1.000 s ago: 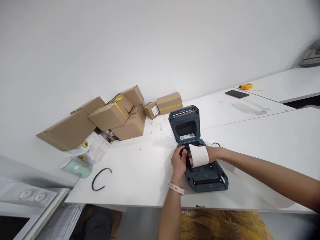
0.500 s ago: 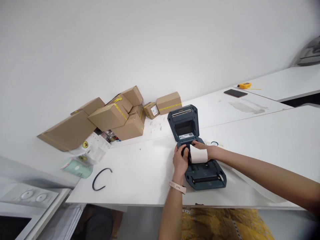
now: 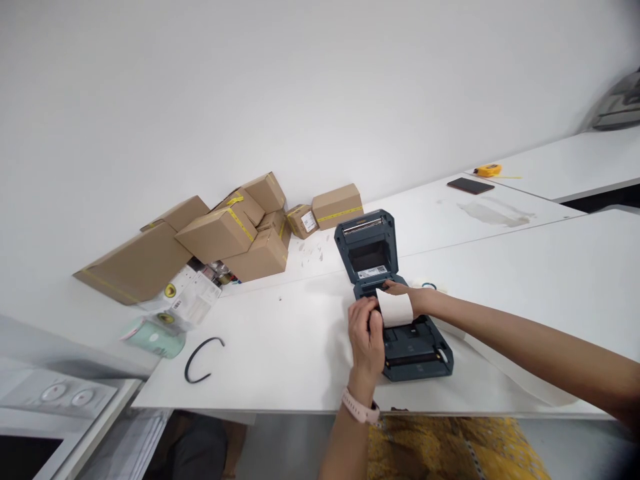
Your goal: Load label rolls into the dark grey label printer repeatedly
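A dark blue-grey label printer point(image 3: 417, 347) stands on the white table with its lid point(image 3: 370, 250) raised. In its bay sits a white label roll point(image 3: 395, 309), tilted, with a loose end of paper. My left hand point(image 3: 365, 333), with a pink band at the wrist, is curled over the printer's left side beside the roll. Its fingertips are partly hidden inside the bay. My right hand point(image 3: 407, 297) reaches in from the right and grips the roll from behind; most of its fingers are hidden by the paper.
Several cardboard boxes point(image 3: 260, 253) are piled at the wall. A black curved band point(image 3: 189, 363) lies left, near a green pouch point(image 3: 157, 338). A phone point(image 3: 471, 186) and yellow tape measure point(image 3: 487, 171) lie at back right. A paper strip point(image 3: 520, 377) trails along the front edge.
My left hand has shifted slightly down and right, its fingers now more curled and closer to the roll. My right hand and the roll have tilted and moved slightly left.
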Tool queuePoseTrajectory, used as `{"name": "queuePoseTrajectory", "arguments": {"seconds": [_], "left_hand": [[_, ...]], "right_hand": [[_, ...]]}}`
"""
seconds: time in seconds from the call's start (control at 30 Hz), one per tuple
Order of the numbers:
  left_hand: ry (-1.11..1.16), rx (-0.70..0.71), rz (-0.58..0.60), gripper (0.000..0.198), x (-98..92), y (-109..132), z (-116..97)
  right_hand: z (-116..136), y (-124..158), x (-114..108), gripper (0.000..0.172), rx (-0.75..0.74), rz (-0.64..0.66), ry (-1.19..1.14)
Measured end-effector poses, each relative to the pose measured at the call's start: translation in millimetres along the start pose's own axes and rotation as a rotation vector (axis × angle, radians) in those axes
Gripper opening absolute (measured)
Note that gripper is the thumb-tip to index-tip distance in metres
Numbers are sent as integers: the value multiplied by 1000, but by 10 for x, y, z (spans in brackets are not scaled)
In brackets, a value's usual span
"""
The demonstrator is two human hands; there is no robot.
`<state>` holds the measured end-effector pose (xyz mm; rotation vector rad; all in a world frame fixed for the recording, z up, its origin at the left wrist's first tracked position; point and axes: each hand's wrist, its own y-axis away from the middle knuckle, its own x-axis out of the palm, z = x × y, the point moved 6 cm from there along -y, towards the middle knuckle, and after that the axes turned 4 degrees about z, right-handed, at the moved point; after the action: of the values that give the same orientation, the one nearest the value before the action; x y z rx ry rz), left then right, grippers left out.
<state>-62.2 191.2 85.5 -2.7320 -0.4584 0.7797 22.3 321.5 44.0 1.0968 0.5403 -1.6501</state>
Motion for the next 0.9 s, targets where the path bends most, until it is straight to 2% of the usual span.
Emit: {"name": "queuePoseTrajectory", "arguments": {"seconds": [0.07, 0.13, 0.2, 0.23, 0.3, 0.37, 0.4, 0.47, 0.53, 0.6, 0.63, 0.67, 0.7, 0.77, 0.83, 0.9], "left_hand": [[98, 38, 97, 44, 15, 186, -112], [84, -4, 169, 43, 46, 364, -140], [4, -11, 184, 37, 80, 513, -134], [-41, 21, 177, 27, 101, 578, -134], [-113, 149, 142, 11, 149, 705, -155], [-165, 337, 40, 19, 165, 848, -220], [-187, 427, -25, 21, 161, 923, -260], [-230, 555, -131, 23, 152, 1054, -338], [-278, 599, -168, 24, 156, 1125, -398], [-317, 597, -176, 24, 161, 1152, -435], [-332, 596, -180, 25, 162, 1161, -447], [-345, 593, -187, 25, 164, 1169, -450], [-355, 587, -192, 24, 167, 1179, -445], [-368, 573, -195, 23, 179, 1201, -419], [-375, 557, -182, 23, 199, 1227, -387], [-401, 543, -185, 24, 214, 1257, -370]], "right_hand": [[64, 51, -17, 10, 8, 41, 90], [154, 113, -42, 11, -5, 65, 146], [252, 186, -82, 6, -25, 59, 180], [298, 226, -107, 2, -35, 50, 189], [377, 315, -170, 12, -53, 26, 198], [438, 410, -262, 18, -69, -1, 198], [470, 461, -345, 20, -84, -55, 184], [541, 589, -631, 26, -130, -310, 128], [579, 798, -1025, 30, -160, -732, 65], [546, 1018, -1371, 33, -107, -1128, 42], [508, 1081, -1508, 37, -52, -1253, 35], [454, 1100, -1626, 42, 13, -1322, 12], [384, 1076, -1727, 48, 75, -1332, -41], [225, 928, -1850, 58, 148, -1215, -251], [118, 756, -1854, 64, 155, -1042, -502], [117, 693, -1789, 66, 121, -970, -635]]}}
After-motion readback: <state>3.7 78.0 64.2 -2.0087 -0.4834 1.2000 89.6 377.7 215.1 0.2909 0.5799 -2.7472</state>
